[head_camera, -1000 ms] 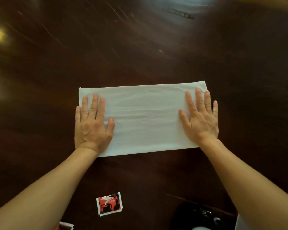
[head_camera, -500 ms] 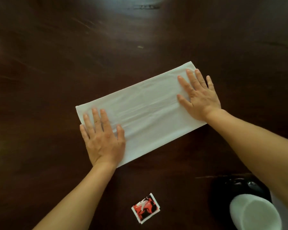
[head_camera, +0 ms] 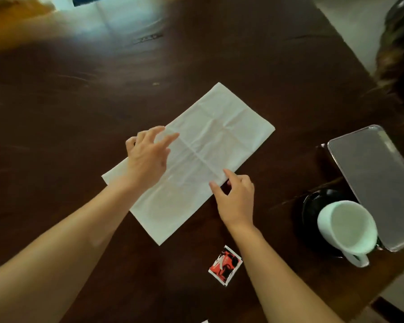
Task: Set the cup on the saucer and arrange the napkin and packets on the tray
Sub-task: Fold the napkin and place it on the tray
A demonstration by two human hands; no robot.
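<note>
A white napkin [head_camera: 203, 145], folded into a long rectangle, lies slantwise on the dark wooden table [head_camera: 79, 94]. My left hand [head_camera: 147, 155] hovers over its left half with fingers spread. My right hand [head_camera: 236, 197] is at the napkin's near long edge, thumb and forefinger apart at the edge. A white cup [head_camera: 348, 229] stands on a black saucer [head_camera: 317, 201] at the right, next to a silver metal tray [head_camera: 378, 178]. A red, black and white packet [head_camera: 225, 265] lies near the front, between my forearms.
The table's right edge runs diagonally past the tray, with pale floor beyond. A dark, brownish blurred shape [head_camera: 401, 61] is at the far right. A sliver of a second packet [head_camera: 204, 321] shows at the bottom edge.
My head has turned, bringing the tray, cup and saucer into view. Both hands have lifted from pressing flat on the napkin; the right one has moved to its near edge.
</note>
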